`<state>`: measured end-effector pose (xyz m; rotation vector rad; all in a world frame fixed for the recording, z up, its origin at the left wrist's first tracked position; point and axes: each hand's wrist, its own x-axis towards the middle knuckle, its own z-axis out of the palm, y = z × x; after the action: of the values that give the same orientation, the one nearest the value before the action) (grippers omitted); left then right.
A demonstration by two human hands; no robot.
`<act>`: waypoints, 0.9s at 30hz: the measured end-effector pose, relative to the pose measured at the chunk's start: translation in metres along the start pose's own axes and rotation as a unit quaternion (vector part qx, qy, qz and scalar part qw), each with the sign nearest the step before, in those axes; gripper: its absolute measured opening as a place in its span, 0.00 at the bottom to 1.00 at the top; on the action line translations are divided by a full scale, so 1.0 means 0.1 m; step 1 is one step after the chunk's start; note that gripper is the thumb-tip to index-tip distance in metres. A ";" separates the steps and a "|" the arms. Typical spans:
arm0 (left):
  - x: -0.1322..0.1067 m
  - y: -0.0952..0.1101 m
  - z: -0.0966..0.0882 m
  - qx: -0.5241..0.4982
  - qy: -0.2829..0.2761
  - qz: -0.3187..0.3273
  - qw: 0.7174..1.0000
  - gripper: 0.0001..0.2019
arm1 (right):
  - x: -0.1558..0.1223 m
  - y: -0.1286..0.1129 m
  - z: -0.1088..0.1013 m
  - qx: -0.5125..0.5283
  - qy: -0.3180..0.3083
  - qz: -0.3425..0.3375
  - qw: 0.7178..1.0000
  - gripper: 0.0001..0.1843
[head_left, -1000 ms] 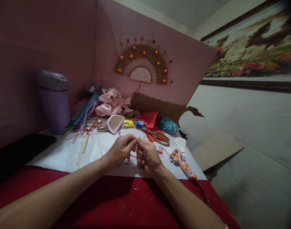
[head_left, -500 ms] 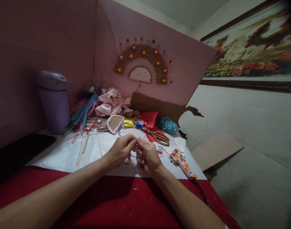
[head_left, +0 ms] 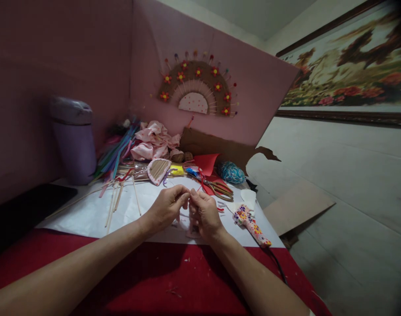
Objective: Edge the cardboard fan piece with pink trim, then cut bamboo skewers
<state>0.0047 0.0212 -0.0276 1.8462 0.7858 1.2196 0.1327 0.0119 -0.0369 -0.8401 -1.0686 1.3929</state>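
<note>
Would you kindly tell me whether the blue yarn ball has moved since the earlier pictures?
No; against the pink board, the blue yarn ball has kept its place.

Dim, muted indoor light settles over the desk (head_left: 200, 292), brightest on the white paper (head_left: 88, 219), as the left side of the frame sinks toward black. Soft-edged shadows pool on the near side of the left grip (head_left: 168, 204) and right grip (head_left: 205, 213), where fine detail at the fingertips is lost. A dull sheen crosses the lid of a purple tumbler (head_left: 74, 149), itself slightly blurred. Wide-angle distortion stretches the framed picture (head_left: 345, 74) at right (its upper corner swallowed by dark vignetting).
</note>
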 end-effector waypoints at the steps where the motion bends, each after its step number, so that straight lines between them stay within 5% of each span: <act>1: 0.00 0.00 0.00 0.021 0.005 0.011 1.000 0.09 | 0.00 0.00 0.00 -0.012 0.010 -0.011 1.000 0.22; 14: -0.03 0.02 0.01 0.191 0.059 0.085 0.976 0.10 | 0.00 0.11 -0.02 -0.205 0.079 -0.170 0.961 0.22; 18: -0.04 0.02 0.00 0.198 0.065 0.098 0.973 0.09 | -0.02 0.10 0.02 -0.144 0.060 -0.108 0.982 0.21; 22: -0.07 0.07 0.03 0.162 0.006 0.112 0.980 0.07 | -0.01 0.04 0.03 -0.019 0.050 -0.008 0.999 0.22; 27: -0.05 0.10 0.03 0.066 0.029 0.060 0.996 0.11 | -0.01 -0.02 0.01 0.044 -0.024 0.009 0.999 0.22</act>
<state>0.0067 0.0113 -0.0224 1.9974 0.8135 1.3293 0.1325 0.0107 -0.0348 -0.7563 -1.0311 1.4715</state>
